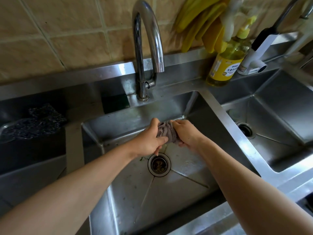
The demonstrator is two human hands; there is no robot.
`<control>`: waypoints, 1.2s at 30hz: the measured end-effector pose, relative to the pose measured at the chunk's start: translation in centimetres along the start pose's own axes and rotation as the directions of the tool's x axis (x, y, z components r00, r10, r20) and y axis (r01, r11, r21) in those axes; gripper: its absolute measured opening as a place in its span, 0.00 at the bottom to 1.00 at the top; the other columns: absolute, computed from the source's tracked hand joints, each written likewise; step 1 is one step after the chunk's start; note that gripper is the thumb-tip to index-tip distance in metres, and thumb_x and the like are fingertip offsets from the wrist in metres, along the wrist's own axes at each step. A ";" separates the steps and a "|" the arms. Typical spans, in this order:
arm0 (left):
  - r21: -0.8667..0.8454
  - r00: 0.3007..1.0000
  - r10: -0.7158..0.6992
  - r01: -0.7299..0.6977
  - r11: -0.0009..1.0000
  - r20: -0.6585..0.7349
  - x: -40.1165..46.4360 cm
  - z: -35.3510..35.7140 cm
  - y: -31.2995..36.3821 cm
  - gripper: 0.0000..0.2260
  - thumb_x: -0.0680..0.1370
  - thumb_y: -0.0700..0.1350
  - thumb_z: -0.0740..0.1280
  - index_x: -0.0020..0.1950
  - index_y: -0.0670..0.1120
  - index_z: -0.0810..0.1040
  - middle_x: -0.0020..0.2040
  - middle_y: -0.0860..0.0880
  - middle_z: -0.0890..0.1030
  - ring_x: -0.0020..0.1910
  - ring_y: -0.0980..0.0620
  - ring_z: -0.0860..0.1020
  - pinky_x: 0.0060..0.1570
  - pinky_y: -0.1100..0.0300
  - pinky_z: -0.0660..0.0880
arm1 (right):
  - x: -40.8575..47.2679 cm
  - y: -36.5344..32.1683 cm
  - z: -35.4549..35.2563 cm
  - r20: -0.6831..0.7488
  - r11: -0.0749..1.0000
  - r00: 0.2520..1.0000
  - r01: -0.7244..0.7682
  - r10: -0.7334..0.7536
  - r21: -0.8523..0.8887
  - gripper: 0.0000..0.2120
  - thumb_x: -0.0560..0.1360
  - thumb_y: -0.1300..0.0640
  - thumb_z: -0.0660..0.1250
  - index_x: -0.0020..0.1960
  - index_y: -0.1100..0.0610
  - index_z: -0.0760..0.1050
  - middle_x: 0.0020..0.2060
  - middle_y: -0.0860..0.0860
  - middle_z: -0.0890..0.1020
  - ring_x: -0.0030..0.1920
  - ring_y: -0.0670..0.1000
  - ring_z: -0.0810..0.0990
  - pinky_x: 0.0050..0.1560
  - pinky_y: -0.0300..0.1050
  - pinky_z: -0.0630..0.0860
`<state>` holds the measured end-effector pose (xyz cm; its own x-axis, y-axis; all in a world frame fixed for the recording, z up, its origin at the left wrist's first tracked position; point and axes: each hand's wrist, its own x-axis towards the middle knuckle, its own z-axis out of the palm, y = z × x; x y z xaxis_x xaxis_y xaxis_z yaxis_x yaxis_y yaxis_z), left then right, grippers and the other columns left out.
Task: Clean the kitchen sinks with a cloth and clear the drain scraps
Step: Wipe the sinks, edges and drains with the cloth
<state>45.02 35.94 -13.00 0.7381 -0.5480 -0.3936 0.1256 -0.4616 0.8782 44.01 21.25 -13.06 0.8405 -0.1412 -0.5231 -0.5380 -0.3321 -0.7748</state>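
Head view, looking down: both my hands meet at frame centre over the middle sink, above its drain. My left hand and right hand each grip one end of a grey cloth, twisted into a rope between them. Fingers of both hands are curled tight round the cloth; my left thumb lies across its lower end, and the right fingers wrap over its top. The cloth hangs clear of the sink floor, just above and behind the drain, which holds dark scraps in its basket.

Open room: sink floor below and to the lower right is free; back wall of the sink is close behind my knuckles. Faucet arches above, spout well over my hands. Divider rim runs diagonally at right, with a second sink and its drain beyond. Upper right: yellow soap bottle on the counter ledge, yellow gloves hanging on the tile. Left: dark scouring pad and dark green sponge near the faucet base.
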 end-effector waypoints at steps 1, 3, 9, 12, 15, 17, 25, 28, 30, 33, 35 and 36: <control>0.098 0.999 0.038 -0.037 0.995 -0.015 0.0 0.0 0.2 0.11 0.80 0.40 0.61 0.53 0.44 0.58 0.39 0.50 0.71 0.33 0.56 0.72 0.28 0.67 0.70 | 0.0 -0.2 -0.2 0.006 1.000 1.000 -0.009 0.009 0.000 0.17 0.82 0.54 0.54 0.55 0.65 0.75 0.30 0.55 0.72 0.21 0.47 0.67 0.19 0.36 0.62; 0.252 0.992 0.121 -0.107 0.962 -0.038 -0.1 -0.2 0.6 0.12 0.80 0.41 0.62 0.50 0.46 0.57 0.42 0.53 0.72 0.41 0.55 0.74 0.33 0.70 0.70 | 0.1 -0.3 -0.3 0.027 1.000 0.999 -0.025 0.025 -0.007 0.17 0.82 0.56 0.52 0.56 0.66 0.74 0.28 0.54 0.70 0.18 0.45 0.64 0.18 0.36 0.60; 0.640 0.961 0.273 -0.234 0.732 0.039 0.3 -0.3 0.8 0.14 0.79 0.42 0.64 0.49 0.47 0.56 0.39 0.49 0.72 0.38 0.48 0.74 0.35 0.56 0.69 | 0.7 0.0 0.1 0.051 0.988 0.995 -0.084 0.091 -0.128 0.16 0.79 0.61 0.48 0.40 0.57 0.72 0.26 0.53 0.68 0.22 0.48 0.62 0.22 0.37 0.58; 0.727 0.939 0.336 -0.284 0.625 0.078 0.5 -0.3 0.3 0.14 0.79 0.43 0.63 0.50 0.47 0.56 0.41 0.46 0.73 0.36 0.48 0.73 0.34 0.56 0.67 | 1.1 0.1 0.5 0.044 0.980 0.990 -0.123 0.131 -0.154 0.14 0.77 0.61 0.48 0.41 0.55 0.72 0.26 0.51 0.68 0.24 0.48 0.61 0.25 0.37 0.57; 0.746 0.916 0.391 -0.323 0.582 0.090 1.0 -0.5 -0.4 0.11 0.79 0.43 0.63 0.53 0.45 0.60 0.40 0.47 0.74 0.35 0.50 0.72 0.33 0.57 0.66 | 1.8 0.1 0.8 0.046 0.980 0.987 -0.145 0.153 -0.135 0.13 0.75 0.60 0.49 0.36 0.53 0.69 0.28 0.53 0.70 0.24 0.48 0.60 0.26 0.37 0.55; 0.752 0.899 0.427 -0.349 0.559 0.100 1.6 -0.6 -0.9 0.11 0.78 0.43 0.64 0.55 0.42 0.63 0.41 0.46 0.77 0.34 0.50 0.71 0.32 0.56 0.65 | 2.3 0.2 0.9 0.043 0.980 0.985 -0.164 0.170 -0.113 0.13 0.75 0.60 0.49 0.35 0.52 0.67 0.31 0.54 0.71 0.24 0.48 0.60 0.25 0.37 0.54; 0.766 0.851 0.515 -0.396 0.506 0.099 3.1 -0.2 -3.0 0.15 0.75 0.40 0.67 0.53 0.45 0.62 0.38 0.45 0.79 0.34 0.43 0.78 0.30 0.57 0.65 | 2.9 0.4 1.1 0.010 0.982 0.982 -0.188 0.188 -0.022 0.15 0.78 0.63 0.50 0.35 0.55 0.65 0.13 0.44 0.68 0.12 0.41 0.63 0.15 0.28 0.56; 0.773 0.841 0.531 -0.404 0.490 0.104 3.5 -0.1 -3.8 0.19 0.73 0.39 0.69 0.50 0.48 0.58 0.35 0.45 0.78 0.31 0.44 0.77 0.28 0.57 0.66 | 2.8 0.5 1.4 0.002 0.984 0.984 -0.179 0.179 -0.020 0.16 0.78 0.64 0.50 0.34 0.56 0.64 0.16 0.46 0.69 0.13 0.41 0.64 0.14 0.29 0.56; 0.773 0.839 0.536 -0.402 0.491 0.096 3.5 0.1 -4.4 0.20 0.72 0.38 0.69 0.49 0.49 0.57 0.34 0.44 0.77 0.30 0.44 0.75 0.27 0.56 0.65 | 2.9 0.8 1.7 -0.012 0.980 0.981 -0.195 0.195 -0.035 0.15 0.78 0.64 0.50 0.34 0.56 0.66 0.20 0.48 0.69 0.15 0.43 0.65 0.14 0.30 0.57; 0.782 0.822 0.564 -0.405 0.474 0.084 3.5 0.3 -5.0 0.23 0.68 0.35 0.71 0.49 0.48 0.58 0.33 0.45 0.77 0.28 0.42 0.75 0.25 0.58 0.63 | 3.5 1.3 2.4 -0.029 0.971 0.973 -0.229 0.228 -0.068 0.13 0.77 0.63 0.52 0.36 0.57 0.67 0.27 0.50 0.68 0.23 0.46 0.64 0.17 0.34 0.58; 0.797 0.808 0.584 -0.397 0.454 0.070 3.5 0.4 -5.4 0.24 0.65 0.35 0.73 0.50 0.47 0.60 0.31 0.46 0.77 0.26 0.42 0.75 0.25 0.60 0.61 | 4.0 1.6 2.7 -0.042 0.963 0.967 -0.253 0.250 -0.089 0.10 0.77 0.62 0.52 0.41 0.59 0.70 0.28 0.52 0.69 0.24 0.47 0.64 0.18 0.35 0.58; 0.810 0.806 0.589 -0.382 0.445 0.057 3.5 0.4 -5.5 0.24 0.65 0.35 0.73 0.50 0.46 0.61 0.31 0.46 0.78 0.25 0.42 0.75 0.25 0.61 0.60 | 4.3 1.9 2.8 -0.054 0.960 0.966 -0.258 0.254 -0.104 0.09 0.76 0.61 0.53 0.43 0.59 0.71 0.29 0.53 0.70 0.24 0.48 0.65 0.20 0.36 0.59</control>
<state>46.59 36.28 -19.34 0.6313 -0.7532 0.1845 -0.7631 -0.5610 0.3208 46.41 22.68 -17.74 0.6787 -0.2706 -0.6828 -0.7270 -0.3797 -0.5721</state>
